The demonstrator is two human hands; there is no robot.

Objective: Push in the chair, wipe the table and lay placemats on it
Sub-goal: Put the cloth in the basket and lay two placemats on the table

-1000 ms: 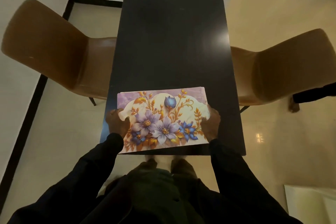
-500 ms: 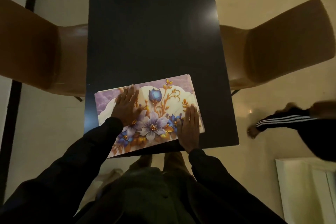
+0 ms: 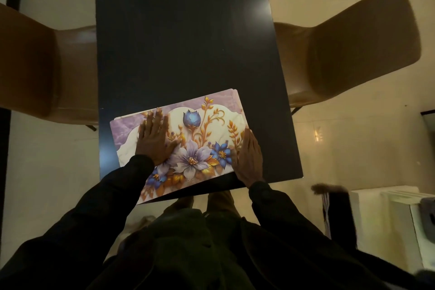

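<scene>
Your left hand (image 3: 155,139) lies flat on the mat (image 3: 200,129), fingers straight and slightly spread, palm down on its left half and gripping nothing. Your right hand (image 3: 248,158) is also released, fingers straight and together, resting along the mat's right edge, with the outer side of the hand over the bare bench (image 3: 183,42). The mat, printed with purple and blue flowers, sits under both hands at the near end of the bench. It is skewed, with its right end farther from you, and its near left corner juts past the bench edge by your left sleeve (image 3: 122,183). A layered edge at the far right corner, beyond your right hand, suggests more than one sheet; how many, you cannot tell. The left chair (image 3: 35,73) stands outside your left hand and the right chair (image 3: 353,54) outside your right, both seats tucked against the bench sides.
</scene>
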